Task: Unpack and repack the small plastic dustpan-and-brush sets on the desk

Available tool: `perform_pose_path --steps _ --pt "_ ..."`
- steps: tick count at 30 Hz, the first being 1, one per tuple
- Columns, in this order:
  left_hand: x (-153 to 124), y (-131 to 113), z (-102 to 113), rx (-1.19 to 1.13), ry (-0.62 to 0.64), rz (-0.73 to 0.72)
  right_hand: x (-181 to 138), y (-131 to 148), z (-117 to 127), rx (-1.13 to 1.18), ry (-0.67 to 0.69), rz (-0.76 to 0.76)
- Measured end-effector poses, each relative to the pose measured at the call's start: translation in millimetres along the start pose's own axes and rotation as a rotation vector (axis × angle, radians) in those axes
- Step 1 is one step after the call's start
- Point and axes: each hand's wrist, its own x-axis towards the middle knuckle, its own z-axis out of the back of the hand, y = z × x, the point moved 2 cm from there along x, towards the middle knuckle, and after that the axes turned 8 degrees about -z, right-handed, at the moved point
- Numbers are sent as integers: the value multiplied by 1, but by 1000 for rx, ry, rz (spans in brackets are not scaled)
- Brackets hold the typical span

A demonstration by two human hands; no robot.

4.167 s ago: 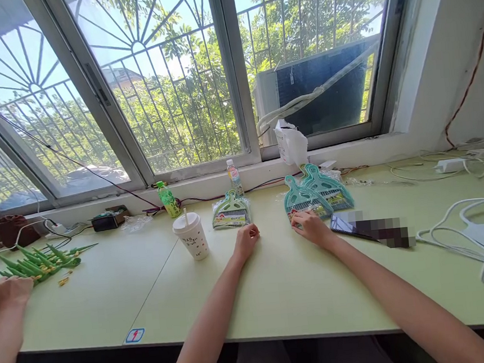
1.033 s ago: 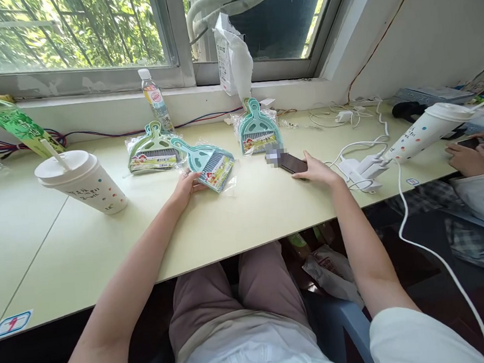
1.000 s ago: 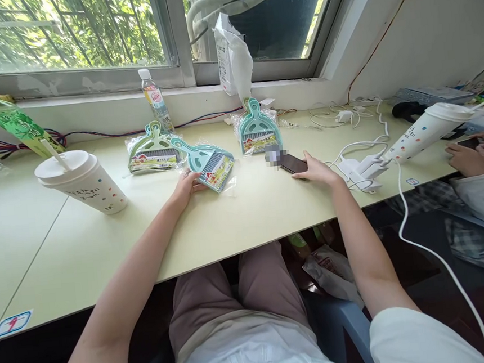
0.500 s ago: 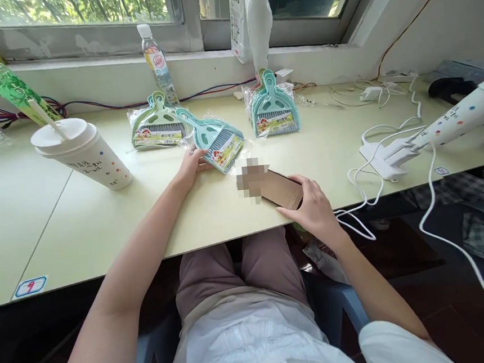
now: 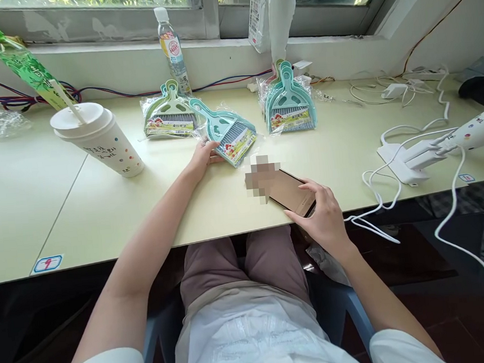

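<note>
My left hand (image 5: 205,159) grips the lower left edge of a light blue dustpan and brush set (image 5: 230,134), thumb on top and the other fingers partly hidden at its edge. The set lies tilted on the table in clear plastic wrap. My right hand (image 5: 324,211) is closed round the near end of a smartphone (image 5: 291,191), thumb on one side and fingers on the other. The phone's far end is covered by a blurred patch. Behind the set lie a green wrapped dustpan set (image 5: 170,111) and, to the right, a stack of wrapped dustpan sets (image 5: 289,98).
A white lidded cup (image 5: 103,140) with a straw leans at left, near a green bottle (image 5: 33,70). Another bottle (image 5: 174,54) stands by the wall. At right, a white power strip (image 5: 401,164) and loose cables lie beside a second paper cup (image 5: 481,126).
The view has shifted, so the table things appear farther right and slightly higher. Both hands keep their holds. The person's hand at the far right edge is out of view.
</note>
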Motion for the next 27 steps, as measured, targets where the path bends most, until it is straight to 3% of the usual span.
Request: perform_pose_path --steps 7,10,13,18,27 --pt "-2 -2 -1 -20 -13 -6 -1 -3 3 -10 0 7" --pt "-2 -2 -1 -28 -24 -5 2 -22 6 -28 -32 -40" --pt "-1 -1 -1 -21 -42 14 12 -54 8 -81 -87 -180" --pt "0 -1 -1 -32 -54 20 51 -94 3 -162 -95 -346" --pt "1 -2 2 -37 -50 33 135 -94 -27 -293 -26 -337"
